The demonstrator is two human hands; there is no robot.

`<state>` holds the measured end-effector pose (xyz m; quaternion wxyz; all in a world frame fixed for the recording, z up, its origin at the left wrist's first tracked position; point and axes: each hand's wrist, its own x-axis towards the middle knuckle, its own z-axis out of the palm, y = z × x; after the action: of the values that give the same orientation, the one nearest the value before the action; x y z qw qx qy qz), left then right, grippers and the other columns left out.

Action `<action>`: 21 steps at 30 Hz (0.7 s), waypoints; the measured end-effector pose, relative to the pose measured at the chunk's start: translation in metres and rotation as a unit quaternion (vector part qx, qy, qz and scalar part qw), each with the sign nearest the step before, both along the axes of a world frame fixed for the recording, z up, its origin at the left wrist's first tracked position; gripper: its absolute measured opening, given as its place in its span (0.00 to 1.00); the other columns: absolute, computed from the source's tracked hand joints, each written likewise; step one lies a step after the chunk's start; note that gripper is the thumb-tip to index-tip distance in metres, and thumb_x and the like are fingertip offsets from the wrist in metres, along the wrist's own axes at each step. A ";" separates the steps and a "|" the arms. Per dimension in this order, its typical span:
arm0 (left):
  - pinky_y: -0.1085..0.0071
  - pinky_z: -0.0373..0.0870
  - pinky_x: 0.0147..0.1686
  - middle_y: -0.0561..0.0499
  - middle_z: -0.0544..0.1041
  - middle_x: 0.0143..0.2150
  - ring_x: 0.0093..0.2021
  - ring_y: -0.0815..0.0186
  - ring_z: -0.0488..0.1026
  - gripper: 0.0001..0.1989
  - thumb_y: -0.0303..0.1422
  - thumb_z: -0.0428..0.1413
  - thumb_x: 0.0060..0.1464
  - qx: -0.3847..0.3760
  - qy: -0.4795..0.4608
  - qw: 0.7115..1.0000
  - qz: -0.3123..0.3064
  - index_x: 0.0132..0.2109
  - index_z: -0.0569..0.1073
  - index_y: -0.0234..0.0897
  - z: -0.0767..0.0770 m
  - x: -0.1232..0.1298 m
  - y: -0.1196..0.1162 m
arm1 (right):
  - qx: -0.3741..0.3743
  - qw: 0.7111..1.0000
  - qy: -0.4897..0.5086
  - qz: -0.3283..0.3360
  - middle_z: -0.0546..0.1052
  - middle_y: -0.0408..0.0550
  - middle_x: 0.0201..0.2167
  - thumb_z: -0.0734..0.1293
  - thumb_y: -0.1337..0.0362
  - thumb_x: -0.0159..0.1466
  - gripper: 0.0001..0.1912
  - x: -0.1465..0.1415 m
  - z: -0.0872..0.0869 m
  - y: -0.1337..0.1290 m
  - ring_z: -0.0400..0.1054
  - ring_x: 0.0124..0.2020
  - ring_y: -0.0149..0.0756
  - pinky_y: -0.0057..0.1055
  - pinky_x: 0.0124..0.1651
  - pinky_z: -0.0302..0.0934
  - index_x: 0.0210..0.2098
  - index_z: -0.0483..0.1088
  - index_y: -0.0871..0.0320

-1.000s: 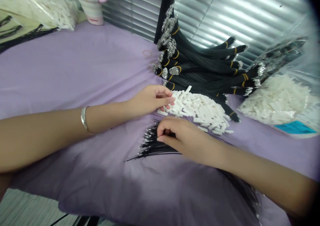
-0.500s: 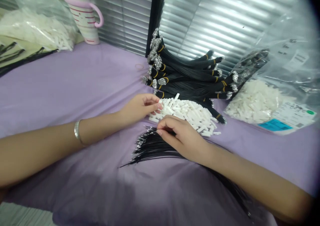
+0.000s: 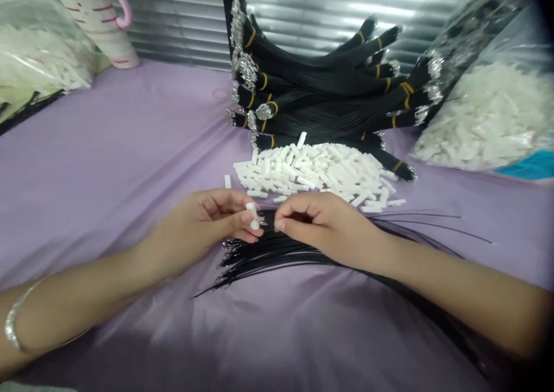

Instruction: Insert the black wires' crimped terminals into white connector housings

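Between the thumb and fingers of my left hand (image 3: 212, 216) is a small white plastic piece (image 3: 252, 215), held upright. My right hand (image 3: 322, 221) is closed in a pinch just to its right; what lies between the fingertips is too small to make out. Under both hands spreads a bundle of thin black cords (image 3: 277, 250) with silvery tips at the left end. Directly beyond the hands is a pile of similar white pieces (image 3: 320, 170). One white piece (image 3: 227, 181) stands apart, left of the pile.
Banded bundles of black cords (image 3: 315, 92) are stacked behind the pile, against the blinds (image 3: 182, 22). A clear bag of white pieces (image 3: 489, 115) sits at right, another bag (image 3: 43, 60) at left beside a striped cup (image 3: 97, 25). Purple cloth (image 3: 108, 138) covers the table.
My left hand has drawn back from the pile toward me and now holds a white piece beside my right fingertips. The right hand stays pinched over the cords. The view has shifted closer.
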<state>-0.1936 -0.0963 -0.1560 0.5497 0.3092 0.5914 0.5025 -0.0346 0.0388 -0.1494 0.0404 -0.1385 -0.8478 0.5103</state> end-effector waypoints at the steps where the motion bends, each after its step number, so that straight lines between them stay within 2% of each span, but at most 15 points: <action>1: 0.77 0.75 0.36 0.53 0.77 0.32 0.33 0.71 0.76 0.07 0.32 0.59 0.53 -0.003 0.008 1.000 -0.005 0.37 0.73 0.34 0.000 -0.001 0.001 | 0.000 1.000 -0.004 -0.004 0.67 0.40 0.22 0.61 0.66 0.61 0.08 0.000 0.001 -0.001 0.57 0.24 0.23 0.21 0.26 0.53 0.28 0.70 0.61; 4: 0.79 0.75 0.34 0.53 0.77 0.30 0.32 0.72 0.76 0.06 0.32 0.58 0.53 -0.011 0.019 1.000 -0.021 0.36 0.73 0.34 -0.001 -0.005 0.003 | -0.001 0.999 -0.021 -0.024 0.65 0.38 0.18 0.63 0.70 0.57 0.06 -0.001 0.002 -0.003 0.55 0.20 0.21 0.19 0.21 0.50 0.24 0.69 0.61; 8: 0.82 0.74 0.32 0.54 0.77 0.29 0.29 0.74 0.75 0.05 0.32 0.59 0.52 -0.015 0.032 0.999 -0.022 0.35 0.74 0.35 0.000 -0.007 0.004 | -0.003 0.998 -0.029 -0.052 0.67 0.38 0.16 0.65 0.70 0.54 0.06 -0.001 0.000 -0.004 0.56 0.17 0.21 0.19 0.17 0.49 0.21 0.68 0.60; 16: 0.83 0.73 0.32 0.56 0.77 0.29 0.29 0.75 0.75 0.02 0.30 0.58 0.53 -0.025 0.052 0.998 -0.029 0.36 0.74 0.36 0.002 -0.006 0.005 | 0.040 0.997 0.013 -0.067 0.68 0.37 0.16 0.66 0.71 0.52 0.06 0.000 -0.004 -0.008 0.59 0.18 0.21 0.19 0.18 0.52 0.19 0.69 0.59; 21: 0.83 0.72 0.31 0.56 0.77 0.28 0.28 0.75 0.75 0.02 0.27 0.58 0.52 -0.028 0.062 0.997 -0.027 0.35 0.73 0.35 0.004 -0.005 0.005 | 0.039 0.997 0.021 -0.065 0.69 0.37 0.17 0.66 0.70 0.52 0.06 0.000 -0.005 -0.009 0.60 0.18 0.20 0.19 0.19 0.53 0.20 0.69 0.59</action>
<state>-0.1991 -0.0914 -0.1523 0.5337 0.3402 0.6294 0.4509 -0.0346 0.0301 -0.1542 0.0965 -0.1808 -0.8552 0.4761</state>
